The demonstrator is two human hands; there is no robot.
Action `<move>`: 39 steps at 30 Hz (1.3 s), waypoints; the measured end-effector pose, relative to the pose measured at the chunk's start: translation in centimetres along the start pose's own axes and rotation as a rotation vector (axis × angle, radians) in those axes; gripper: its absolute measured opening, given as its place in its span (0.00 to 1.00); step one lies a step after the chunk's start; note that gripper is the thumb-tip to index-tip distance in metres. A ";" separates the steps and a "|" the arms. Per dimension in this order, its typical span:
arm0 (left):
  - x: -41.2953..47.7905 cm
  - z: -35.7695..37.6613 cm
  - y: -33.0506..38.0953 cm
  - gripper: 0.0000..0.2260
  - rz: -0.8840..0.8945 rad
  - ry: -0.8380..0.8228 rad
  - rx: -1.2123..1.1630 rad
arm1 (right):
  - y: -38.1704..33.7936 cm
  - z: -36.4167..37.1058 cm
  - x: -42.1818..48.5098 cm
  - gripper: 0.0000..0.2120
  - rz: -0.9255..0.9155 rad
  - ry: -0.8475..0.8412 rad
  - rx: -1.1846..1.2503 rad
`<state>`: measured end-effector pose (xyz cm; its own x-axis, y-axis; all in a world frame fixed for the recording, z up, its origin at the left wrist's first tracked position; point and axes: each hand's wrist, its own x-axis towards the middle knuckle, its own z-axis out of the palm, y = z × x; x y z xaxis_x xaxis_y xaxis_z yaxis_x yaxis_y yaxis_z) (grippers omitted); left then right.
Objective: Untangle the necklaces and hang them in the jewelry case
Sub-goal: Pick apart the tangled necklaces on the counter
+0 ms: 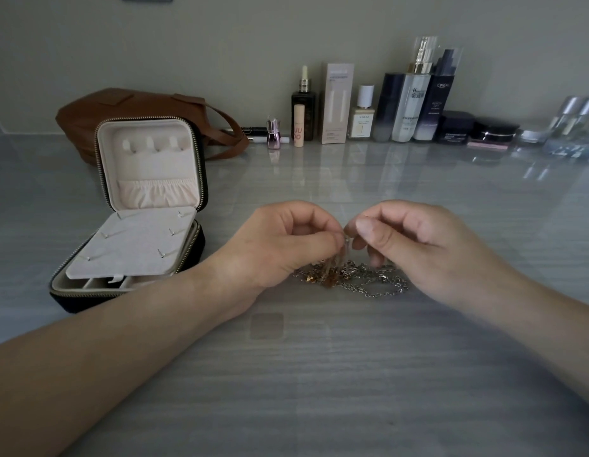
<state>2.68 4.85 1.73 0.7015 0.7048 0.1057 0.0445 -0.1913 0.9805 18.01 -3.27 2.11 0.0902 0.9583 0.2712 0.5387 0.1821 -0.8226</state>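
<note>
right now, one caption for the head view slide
Left hand and right hand pinch the tangled necklaces beside the open jewelry case.

- my left hand (280, 247) is curled up, thumb and fingers pinching the necklaces (368, 280)
- right hand (415, 245) mirrors it, pinching too
- they're nearly touching, thumbs facing me

An open jewelry case (131, 225) sits at left on the table (319, 374). Tangled necklaces (352, 278) lie right of it, under both hands. A bag (121, 110) and bottles (401, 107) line the wall behind.
</note>
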 end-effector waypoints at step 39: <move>0.3 -0.1 0.0 0.09 -0.021 0.009 0.022 | -0.1 -1.1 0.4 0.06 0.249 0.027 0.787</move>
<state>2.83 5.14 1.74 0.6941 0.7146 0.0869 0.0748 -0.1917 0.9786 18.91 -3.15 2.86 0.1546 0.9872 0.0385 -0.2432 0.0758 -0.9670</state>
